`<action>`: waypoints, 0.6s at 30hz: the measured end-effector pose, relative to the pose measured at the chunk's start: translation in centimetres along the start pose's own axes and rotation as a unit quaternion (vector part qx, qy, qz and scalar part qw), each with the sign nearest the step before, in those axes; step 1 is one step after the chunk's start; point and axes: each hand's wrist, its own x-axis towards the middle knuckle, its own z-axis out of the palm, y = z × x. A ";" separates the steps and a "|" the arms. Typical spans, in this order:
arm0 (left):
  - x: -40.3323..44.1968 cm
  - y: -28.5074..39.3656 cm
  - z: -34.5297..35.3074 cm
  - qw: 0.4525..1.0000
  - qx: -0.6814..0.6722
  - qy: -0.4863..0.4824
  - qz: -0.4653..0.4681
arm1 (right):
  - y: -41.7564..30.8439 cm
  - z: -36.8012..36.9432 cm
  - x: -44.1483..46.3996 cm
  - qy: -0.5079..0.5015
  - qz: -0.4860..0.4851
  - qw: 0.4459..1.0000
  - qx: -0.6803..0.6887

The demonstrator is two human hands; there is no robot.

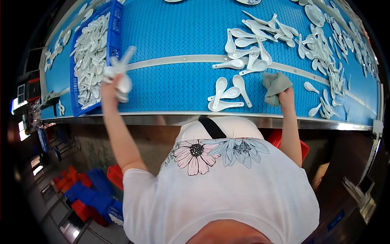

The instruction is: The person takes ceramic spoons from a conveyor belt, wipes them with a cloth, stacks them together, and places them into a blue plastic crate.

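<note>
My left hand [110,86] is closed around several white soup spoons [123,82], blurred by motion, at the right edge of a blue crate [73,87]. The crate holds a heap of white spoons [91,57]. My right hand [286,97] grips a crumpled grey-green cloth [276,86] just above the blue conveyor belt [170,89]. Between my hands, near the belt's front edge, a few loose spoons [226,105] lie crossed over one another. Behind them more spoons [248,53] are spread in an overlapping group.
A metal strip [185,59] runs along the belt. At right lies a long scatter of spoons [325,61], with a white dish [315,15] behind. The belt has a metal front edge [162,120]. Red and blue crates [87,195] stand on the floor at lower left.
</note>
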 end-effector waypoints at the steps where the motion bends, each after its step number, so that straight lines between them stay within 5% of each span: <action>1: 0.0 0.1 -0.1 1.000 0.001 0.001 0.001 | -0.1 -0.1 0.2 -0.001 0.013 1.000 -0.021; 4: 8.6 -0.3 -7.6 0.992 0.115 0.049 0.017 | 0.4 0.6 0.9 -0.035 -0.030 0.993 -0.110; 6: 10.9 0.3 -9.1 0.855 0.415 0.302 0.076 | 1.2 2.4 1.2 -0.074 -0.090 0.978 -0.173; 7: 11.2 0.6 -8.6 0.853 0.415 0.307 0.077 | 1.7 3.6 1.4 -0.073 -0.108 0.962 -0.239; 9: 11.0 0.8 -6.0 0.914 0.298 0.203 0.184 | 1.9 5.9 1.5 -0.069 -0.127 0.943 -0.300; 11: 6.2 1.5 0.9 0.939 0.264 0.066 0.210 | 1.7 8.1 1.3 -0.107 -0.178 0.867 -0.453; 12: 1.2 4.5 4.8 0.968 0.225 -0.058 0.098 | 1.8 8.7 1.2 -0.106 -0.177 0.868 -0.453; 13: 1.1 1.6 7.3 0.936 0.247 -0.091 0.233 | 2.1 9.3 1.0 -0.120 -0.224 0.842 -0.477; 14: -2.3 2.9 10.3 0.959 0.198 -0.173 0.109 | 2.2 9.9 0.9 -0.132 -0.270 0.812 -0.500; 15: -3.1 0.1 12.6 0.939 0.201 -0.213 0.182 | 2.0 10.3 0.8 -0.128 -0.269 0.813 -0.501; 18: -9.7 0.9 18.1 0.920 0.160 -0.301 0.191 | 2.0 10.4 1.2 -0.179 -0.126 0.817 -0.534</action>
